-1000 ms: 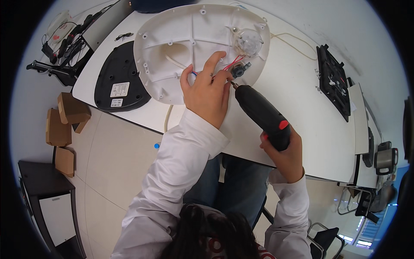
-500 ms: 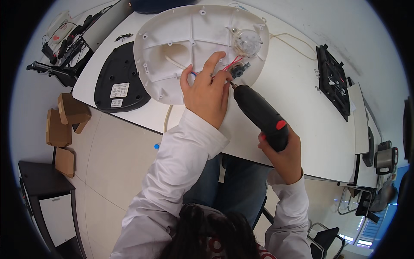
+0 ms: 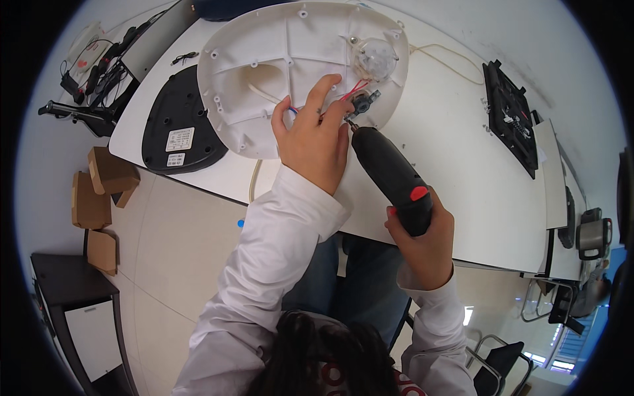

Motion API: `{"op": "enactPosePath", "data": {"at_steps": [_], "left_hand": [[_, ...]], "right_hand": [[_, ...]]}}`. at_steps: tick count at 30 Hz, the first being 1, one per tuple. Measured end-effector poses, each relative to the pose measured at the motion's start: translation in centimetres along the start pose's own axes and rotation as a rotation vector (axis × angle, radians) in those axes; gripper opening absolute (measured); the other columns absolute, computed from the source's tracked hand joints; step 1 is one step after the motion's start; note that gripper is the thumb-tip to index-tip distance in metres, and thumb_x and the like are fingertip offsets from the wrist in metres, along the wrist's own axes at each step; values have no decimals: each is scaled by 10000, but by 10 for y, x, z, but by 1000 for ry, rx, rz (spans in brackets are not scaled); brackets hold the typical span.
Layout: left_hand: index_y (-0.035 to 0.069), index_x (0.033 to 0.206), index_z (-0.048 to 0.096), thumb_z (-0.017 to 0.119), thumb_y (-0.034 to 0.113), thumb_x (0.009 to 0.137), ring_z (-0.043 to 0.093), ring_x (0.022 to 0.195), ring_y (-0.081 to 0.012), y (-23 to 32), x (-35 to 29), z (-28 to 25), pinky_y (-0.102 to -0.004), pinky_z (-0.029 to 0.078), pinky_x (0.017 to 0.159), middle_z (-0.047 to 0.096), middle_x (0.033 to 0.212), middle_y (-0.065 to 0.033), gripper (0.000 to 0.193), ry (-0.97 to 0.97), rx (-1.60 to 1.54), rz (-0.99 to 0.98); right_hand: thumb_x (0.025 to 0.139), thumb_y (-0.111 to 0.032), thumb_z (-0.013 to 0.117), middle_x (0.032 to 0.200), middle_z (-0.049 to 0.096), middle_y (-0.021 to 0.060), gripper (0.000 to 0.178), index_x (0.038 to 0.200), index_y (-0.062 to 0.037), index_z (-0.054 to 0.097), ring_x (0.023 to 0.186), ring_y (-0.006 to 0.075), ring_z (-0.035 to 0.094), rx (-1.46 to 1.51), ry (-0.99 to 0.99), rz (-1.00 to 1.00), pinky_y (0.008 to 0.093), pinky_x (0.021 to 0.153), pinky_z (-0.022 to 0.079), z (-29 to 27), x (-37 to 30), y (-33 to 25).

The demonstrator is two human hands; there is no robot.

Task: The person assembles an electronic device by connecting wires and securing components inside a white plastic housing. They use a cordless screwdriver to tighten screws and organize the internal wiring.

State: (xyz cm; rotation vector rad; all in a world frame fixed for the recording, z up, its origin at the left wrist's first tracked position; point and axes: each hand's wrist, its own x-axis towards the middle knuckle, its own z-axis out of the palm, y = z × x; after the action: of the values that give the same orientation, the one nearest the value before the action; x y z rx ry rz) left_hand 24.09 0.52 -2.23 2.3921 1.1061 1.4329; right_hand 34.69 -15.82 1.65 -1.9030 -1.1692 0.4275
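My right hand (image 3: 430, 245) grips a black electric screwdriver (image 3: 391, 170) with a red button. Its bit reaches the fingertips of my left hand (image 3: 316, 142), whose thumb and forefinger pinch together over a white plastic shell (image 3: 228, 79). What lies between those fingers is too small to make out. The other fingers rest spread on the shell's ribbed inside. Just beyond the bit sits a small dark part (image 3: 362, 102) with red wires running to it. A clear round housing (image 3: 376, 59) is fixed in the shell's far right corner.
A black base plate (image 3: 181, 129) with labels lies left of the shell. On the right of the white table (image 3: 462, 191) is an open black tool case (image 3: 512, 119), with loose screws near it. A pale cable (image 3: 452, 53) loops behind. Cardboard boxes (image 3: 91, 198) stand at left.
The right hand and screwdriver have shifted slightly left, the bit staying close to the left fingertips. The whole view has also moved a little. The left hand keeps its pinch.
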Motion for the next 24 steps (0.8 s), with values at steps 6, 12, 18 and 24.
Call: {"op": "enactPosePath", "data": {"at_steps": [6,12,18,24], "left_hand": [[199,1029,627,754,15,744,618,757,-141,0,1,-1,-477,288,1072,526,1393,46,363,9,1,1],[193,1014,630,753,15,744,630,817,-146,-1,0,1,-475,284,1073,535,1387,37,345,23,8,17],[188,1013,628,759,22,740,629,842,-152,-1,0,0,-475,280,1075,537,1385,34,345,14,1,7],[188,1013,626,763,28,741,630,867,-154,1,1,-2,-475,278,1076,538,1384,36,344,6,-3,2]], "right_hand": [[750,-94,750,763,670,169,387,1094,5,603,660,325,672,-14,7,-3,342,653,523,2,-1,-1],[745,-92,749,775,672,171,397,1100,5,599,672,332,674,-31,6,-10,349,657,525,3,-1,0],[742,-89,743,785,674,170,398,1100,4,598,673,339,672,-43,-6,-4,353,657,524,1,0,-4],[746,-90,740,789,674,172,400,1107,3,595,677,342,672,-60,3,-26,358,659,525,2,-1,-3]]}}
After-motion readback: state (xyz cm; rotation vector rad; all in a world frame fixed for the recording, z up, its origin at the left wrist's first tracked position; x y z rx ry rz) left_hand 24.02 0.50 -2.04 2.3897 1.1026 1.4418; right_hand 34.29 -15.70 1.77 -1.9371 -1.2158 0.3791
